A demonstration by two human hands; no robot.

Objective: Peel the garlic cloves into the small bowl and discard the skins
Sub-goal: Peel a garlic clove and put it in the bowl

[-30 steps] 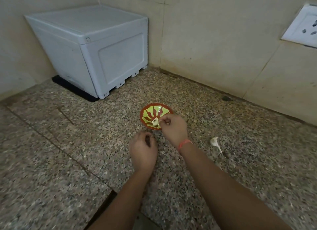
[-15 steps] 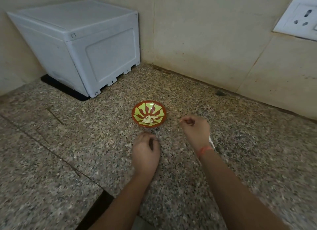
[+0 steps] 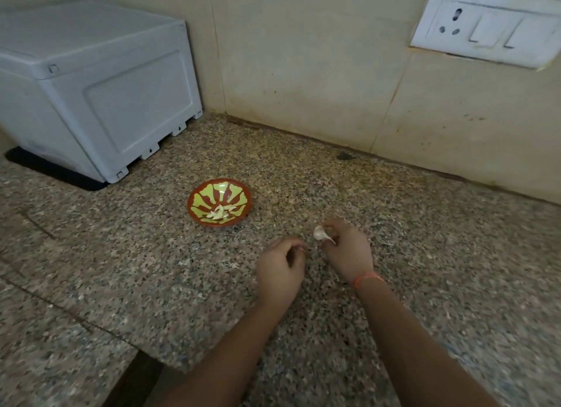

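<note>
Our right hand (image 3: 346, 250) pinches a small white garlic clove in papery skin (image 3: 321, 233) just above the speckled granite counter (image 3: 121, 270), near the red-and-green small bowl (image 3: 232, 194) with pale peeled cloves (image 3: 219, 213). Our left hand (image 3: 280, 268) is curled; if it holds something we cannot tell. We judge the clove light and firm, its skin brittle: take the skin at the pointed tip.

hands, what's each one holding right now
Left hand: fingers curled; whether it holds anything cannot be told.
Right hand: pinches a small white papery-skinned garlic clove.
</note>
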